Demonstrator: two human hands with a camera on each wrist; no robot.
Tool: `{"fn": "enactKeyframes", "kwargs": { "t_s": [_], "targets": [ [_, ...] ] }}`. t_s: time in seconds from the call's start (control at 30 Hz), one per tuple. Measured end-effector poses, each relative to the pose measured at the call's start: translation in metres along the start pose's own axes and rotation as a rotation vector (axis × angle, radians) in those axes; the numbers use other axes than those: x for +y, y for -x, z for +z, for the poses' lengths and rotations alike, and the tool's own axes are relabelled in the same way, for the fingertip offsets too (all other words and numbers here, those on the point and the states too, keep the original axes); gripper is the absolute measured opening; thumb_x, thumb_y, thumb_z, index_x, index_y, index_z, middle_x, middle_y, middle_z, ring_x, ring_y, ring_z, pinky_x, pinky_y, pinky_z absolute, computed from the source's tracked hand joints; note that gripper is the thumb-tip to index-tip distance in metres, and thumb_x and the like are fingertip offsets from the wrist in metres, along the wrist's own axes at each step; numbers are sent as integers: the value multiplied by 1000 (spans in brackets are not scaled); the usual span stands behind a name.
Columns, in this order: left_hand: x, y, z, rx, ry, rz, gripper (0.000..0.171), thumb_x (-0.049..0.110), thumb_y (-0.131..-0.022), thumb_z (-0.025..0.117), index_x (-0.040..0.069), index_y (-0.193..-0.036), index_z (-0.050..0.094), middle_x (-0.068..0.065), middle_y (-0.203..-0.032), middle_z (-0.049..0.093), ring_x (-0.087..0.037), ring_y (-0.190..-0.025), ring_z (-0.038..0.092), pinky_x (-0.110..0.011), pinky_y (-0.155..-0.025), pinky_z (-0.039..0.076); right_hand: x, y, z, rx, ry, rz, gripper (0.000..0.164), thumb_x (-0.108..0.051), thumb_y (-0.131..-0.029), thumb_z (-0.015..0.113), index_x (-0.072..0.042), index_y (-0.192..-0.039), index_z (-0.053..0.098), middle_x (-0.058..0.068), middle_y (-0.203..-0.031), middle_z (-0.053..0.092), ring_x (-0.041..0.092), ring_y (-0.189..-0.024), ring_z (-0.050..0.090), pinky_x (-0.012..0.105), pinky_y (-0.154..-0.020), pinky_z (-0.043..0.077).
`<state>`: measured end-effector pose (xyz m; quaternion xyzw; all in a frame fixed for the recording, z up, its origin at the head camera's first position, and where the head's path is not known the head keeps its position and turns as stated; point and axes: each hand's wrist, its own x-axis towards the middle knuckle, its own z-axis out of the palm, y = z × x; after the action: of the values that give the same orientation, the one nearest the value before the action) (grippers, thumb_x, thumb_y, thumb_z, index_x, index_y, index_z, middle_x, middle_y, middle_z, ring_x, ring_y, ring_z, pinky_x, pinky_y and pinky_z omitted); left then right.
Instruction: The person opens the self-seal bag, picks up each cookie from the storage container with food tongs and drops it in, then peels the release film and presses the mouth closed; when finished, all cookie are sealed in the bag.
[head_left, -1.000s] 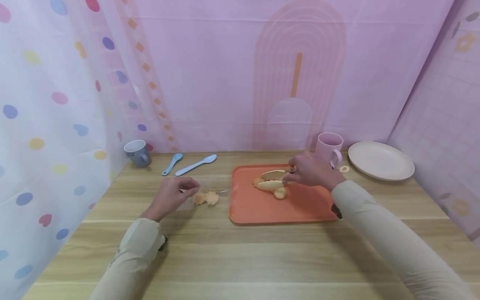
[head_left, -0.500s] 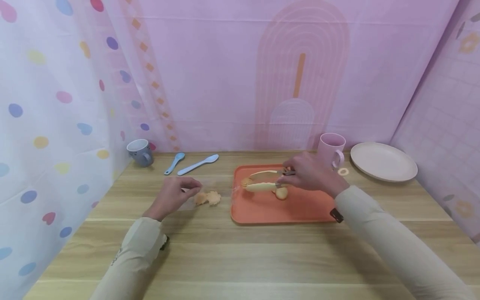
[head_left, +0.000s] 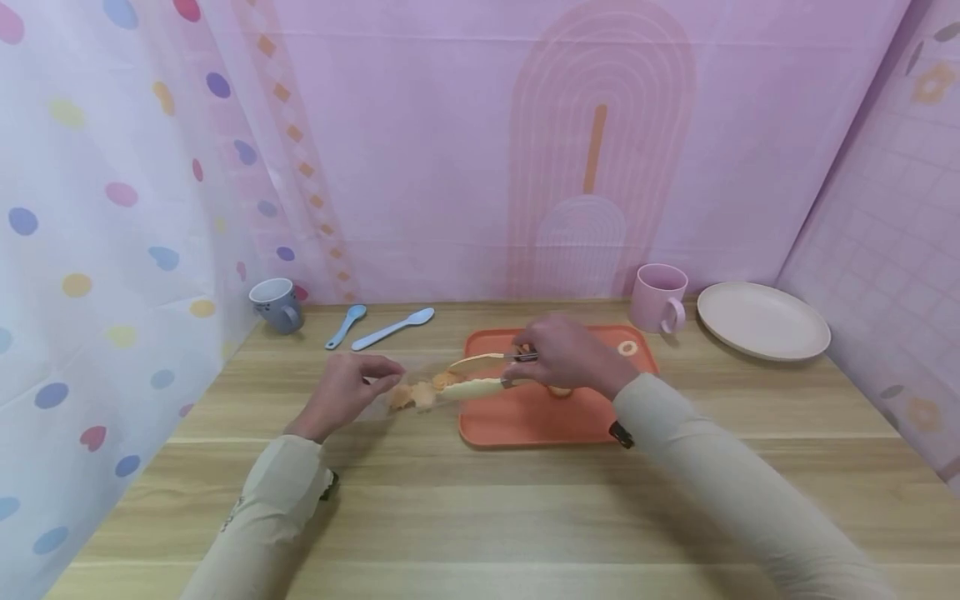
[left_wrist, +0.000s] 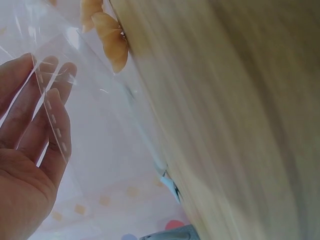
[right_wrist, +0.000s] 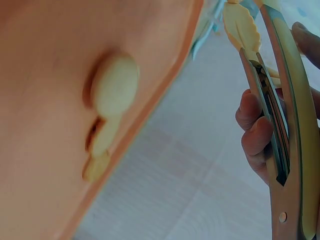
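My left hand (head_left: 347, 392) pinches the edge of a clear plastic bag (left_wrist: 72, 37) between thumb and fingers. Ruffled, flower-shaped cookies (head_left: 423, 396) lie inside it. A pair of cream-tipped tongs (head_left: 476, 387) is gripped in my right hand (head_left: 573, 354), and their ring end shows behind the wrist. Between the tong tips sits an orange-brown cookie (head_left: 444, 381), right at the bag's mouth in the head view. Beneath the right hand an orange tray (head_left: 555, 425) carries several pale cookies, the largest of them a round cookie (right_wrist: 115, 85).
At the back left stand a grey-blue cup (head_left: 277, 305), a short blue spoon (head_left: 345, 326) and a longer light-blue spoon (head_left: 393, 328). A pink mug (head_left: 658, 296) and a cream plate (head_left: 761, 321) are behind the tray on the right. A pink curtain hangs behind the table.
The tongs, with the cookie in their tips, have moved left from over the tray to the bag's mouth. My left hand has stayed in place, holding the bag.
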<state>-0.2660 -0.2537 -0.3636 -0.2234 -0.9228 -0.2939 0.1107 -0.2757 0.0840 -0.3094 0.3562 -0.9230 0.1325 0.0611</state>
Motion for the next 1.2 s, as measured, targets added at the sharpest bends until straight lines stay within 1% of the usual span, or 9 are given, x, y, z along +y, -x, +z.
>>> {"fn": "enactKeyframes", "kwargs": {
  "t_s": [0.1, 0.13, 0.27, 0.37, 0.5, 0.67, 0.77, 0.97, 1.2],
  "targets": [
    [1, 0, 0, 6, -6, -1, 13, 11, -92, 72, 5, -102, 79, -11, -100, 79, -25, -89, 76, -35, -72, 62, -6, -8, 10, 0, -28, 5, 34, -51, -84, 77, -19, -76, 69, -9, -65, 53, 6, -62, 44, 21, -57, 35],
    [1, 0, 1, 6, -9, -1, 13, 12, -92, 72, 5, -102, 79, -11, -100, 79, -24, -89, 76, -35, -72, 62, -8, -10, 13, 2, -39, 3, 36, -51, -84, 77, -18, -74, 68, -9, -64, 50, 6, -62, 43, 21, -57, 34],
    [2, -1, 2, 0, -5, -5, 14, 13, -92, 72, 5, -102, 79, -10, -99, 79, -24, -90, 76, -36, -73, 62, -16, -17, 24, 17, -97, -12, 39, -50, -85, 77, -18, -67, 63, -10, -57, 47, 3, -56, 41, 19, -54, 34],
    [2, -2, 3, 2, 8, -1, 12, 12, -92, 73, 6, -100, 79, -10, -98, 79, -24, -89, 75, -35, -72, 62, -20, -21, 29, 24, -122, -20, 38, -48, -87, 76, -19, -67, 62, -9, -57, 49, 3, -53, 40, 19, -52, 33],
    [2, -4, 3, 5, 16, 4, 11, 10, -92, 73, 7, -99, 79, -10, -98, 79, -23, -89, 75, -34, -71, 62, -26, -26, 31, 14, -121, -2, 33, -45, -88, 75, -19, -72, 65, -7, -61, 52, 4, -55, 40, 19, -53, 33],
    [2, -4, 2, -3, 16, -8, 11, 11, -92, 72, 7, -101, 79, -10, -100, 79, -24, -91, 75, -35, -72, 62, -32, -33, 33, 6, -101, 10, 30, -46, -88, 76, -19, -76, 69, -9, -66, 58, 4, -57, 44, 19, -54, 36],
    [2, -4, 1, -4, 12, -11, 11, 12, -93, 72, 8, -100, 79, -9, -100, 79, -24, -92, 75, -36, -73, 62, -35, -35, 34, 14, -86, 1, 32, -47, -87, 76, -19, -75, 66, -9, -66, 55, 4, -58, 42, 19, -54, 35],
    [3, -5, 2, 2, 21, -1, 11, 11, -92, 72, 7, -100, 79, -10, -100, 79, -27, -93, 75, -36, -72, 62, -37, -37, 35, 23, -64, 3, 42, -47, -87, 76, -16, -67, 57, -9, -63, 41, 4, -57, 35, 20, -53, 29],
    [2, -5, 3, 4, 19, -1, 11, 12, -93, 72, 7, -99, 79, -9, -99, 79, -25, -92, 75, -36, -72, 62, -36, -35, 34, 20, -90, 11, 35, -48, -87, 76, -18, -74, 62, -9, -63, 46, 4, -58, 36, 20, -54, 29]
  ]
}}
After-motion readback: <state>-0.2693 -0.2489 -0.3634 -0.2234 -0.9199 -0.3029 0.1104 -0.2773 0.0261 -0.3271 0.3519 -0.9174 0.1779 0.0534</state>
